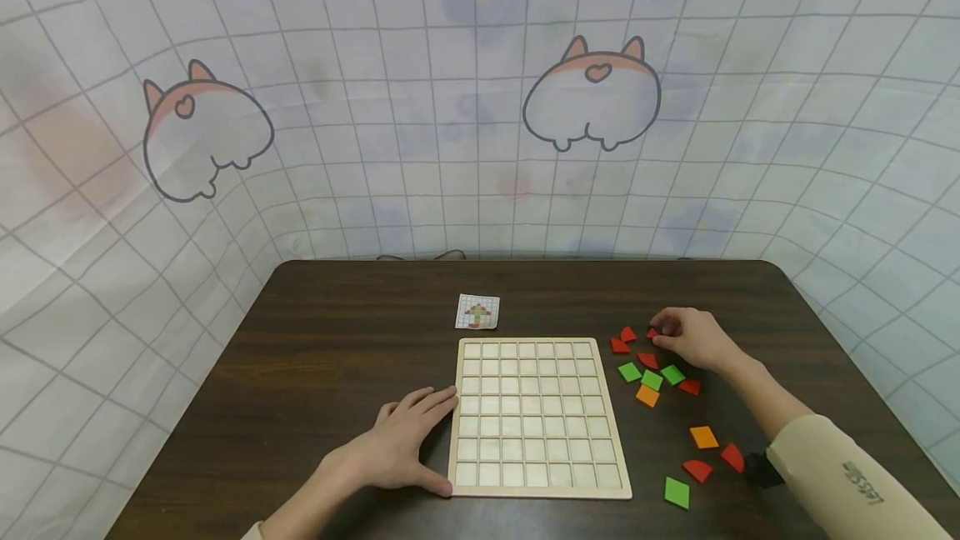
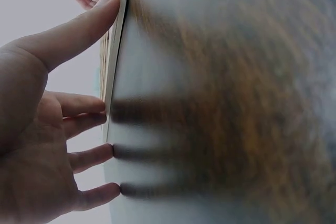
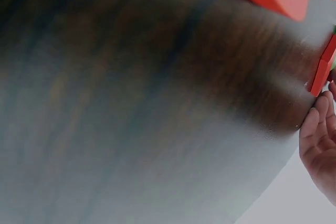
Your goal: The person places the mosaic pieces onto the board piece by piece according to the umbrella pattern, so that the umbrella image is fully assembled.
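Observation:
A pale wooden grid board (image 1: 537, 493) lies flat on the table, its square cells bare. Along the board's left side, my left hand (image 1: 397, 444) touches the frame with spread fingers, the thumb at the near corner. In the left wrist view, the fingertips of that hand (image 2: 39, 145) meet the board's edge (image 2: 116, 40). Beyond the board's far right corner, my right hand (image 1: 697, 340) pinches a small red quarter-circle tile (image 1: 652, 333) between thumb and index finger. Other red tiles (image 1: 619, 346) lie just left of it.
Green tiles (image 1: 629, 372) and an orange tile (image 1: 647, 395) are scattered right of the board. Nearer me lie another orange tile (image 1: 704, 437), red quarter-circles (image 1: 697, 471) and a green tile (image 1: 677, 492). A pattern card (image 1: 477, 312) sits behind the board.

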A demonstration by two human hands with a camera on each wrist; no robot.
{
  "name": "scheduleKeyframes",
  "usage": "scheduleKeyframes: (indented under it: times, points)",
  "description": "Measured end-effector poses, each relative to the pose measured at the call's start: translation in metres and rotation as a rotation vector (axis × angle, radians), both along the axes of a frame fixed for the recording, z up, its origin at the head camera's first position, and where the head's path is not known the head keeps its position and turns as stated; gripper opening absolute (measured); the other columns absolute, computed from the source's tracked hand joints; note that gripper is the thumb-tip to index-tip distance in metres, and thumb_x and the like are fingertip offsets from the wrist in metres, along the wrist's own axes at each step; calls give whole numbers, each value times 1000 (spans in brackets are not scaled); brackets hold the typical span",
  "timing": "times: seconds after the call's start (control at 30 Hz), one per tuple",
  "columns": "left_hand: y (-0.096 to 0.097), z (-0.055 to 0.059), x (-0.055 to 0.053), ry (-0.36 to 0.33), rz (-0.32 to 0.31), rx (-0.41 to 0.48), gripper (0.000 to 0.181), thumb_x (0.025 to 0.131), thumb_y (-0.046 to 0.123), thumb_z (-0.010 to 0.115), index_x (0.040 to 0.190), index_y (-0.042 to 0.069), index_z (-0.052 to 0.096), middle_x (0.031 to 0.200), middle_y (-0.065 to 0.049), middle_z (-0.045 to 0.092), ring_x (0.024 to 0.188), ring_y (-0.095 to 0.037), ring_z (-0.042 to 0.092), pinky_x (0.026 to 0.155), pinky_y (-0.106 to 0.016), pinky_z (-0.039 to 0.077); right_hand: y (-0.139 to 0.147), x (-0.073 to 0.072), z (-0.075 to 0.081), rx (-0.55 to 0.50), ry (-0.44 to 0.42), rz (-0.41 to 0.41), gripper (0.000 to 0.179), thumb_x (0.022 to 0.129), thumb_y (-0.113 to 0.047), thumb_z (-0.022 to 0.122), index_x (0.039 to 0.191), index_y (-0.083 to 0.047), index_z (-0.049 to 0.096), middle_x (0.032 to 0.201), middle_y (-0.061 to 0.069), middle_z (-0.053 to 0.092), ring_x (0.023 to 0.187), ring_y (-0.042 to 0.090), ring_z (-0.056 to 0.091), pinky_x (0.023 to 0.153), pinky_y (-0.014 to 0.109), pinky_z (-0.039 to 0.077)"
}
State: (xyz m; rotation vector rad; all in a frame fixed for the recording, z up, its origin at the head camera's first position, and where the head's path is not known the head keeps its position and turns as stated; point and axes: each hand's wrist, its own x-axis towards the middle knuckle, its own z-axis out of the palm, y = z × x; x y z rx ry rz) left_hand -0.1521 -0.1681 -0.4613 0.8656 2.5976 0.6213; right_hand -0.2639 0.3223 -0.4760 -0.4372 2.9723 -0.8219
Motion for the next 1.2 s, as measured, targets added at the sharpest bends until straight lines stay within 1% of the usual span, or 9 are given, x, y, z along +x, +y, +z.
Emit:
scheduleKeyframes:
  times: [0.4, 0.57, 0.73, 0.87, 1.2]
  points:
    - [-2, -3, -2, 20, -10, -10, 110, 76, 60, 85, 161, 9, 35, 167, -4, 29, 149, -37, 24, 101, -69, 26, -1, 2, -1, -12, 12, 4, 17, 95, -11, 74, 108, 0, 71, 84, 2, 59, 68, 17, 51, 61, 35, 43]
    - [-2, -2, -2, 19, -12, -5, 110, 76, 60, 85, 161, 10, 35, 167, -4, 29, 149, -37, 24, 101, -69, 26, 1, 1, -1, -18, 8, -2, 17, 95, -13, 74, 107, 0, 71, 85, 3, 60, 70, 17, 53, 62, 35, 44]
    - [-1, 0, -2, 21, -12, 0, 110, 76, 59, 86, 161, 10, 36, 166, -4, 29, 149, -37, 24, 100, -70, 26, 2, 1, 1, -27, 1, 1, 17, 96, -13, 72, 107, 0, 71, 84, 1, 61, 72, 18, 55, 65, 36, 45]
    - [-1, -1, -2, 23, -12, 3, 110, 76, 59, 86, 160, 10, 36, 166, -4, 29, 149, -37, 24, 100, -70, 26, 2, 2, 3, -41, -4, 8, 17, 97, -13, 71, 107, 1, 70, 84, 0, 62, 72, 17, 56, 65, 36, 47]
    - [-2, -3, -3, 21, -18, 4, 109, 77, 59, 85, 161, 9, 36, 167, -5, 29, 149, -38, 23, 101, -70, 25, -4, 8, 10, -64, 17, 23, 18, 97, -13, 72, 109, 0, 71, 88, -1, 67, 78, 16, 63, 70, 37, 51]
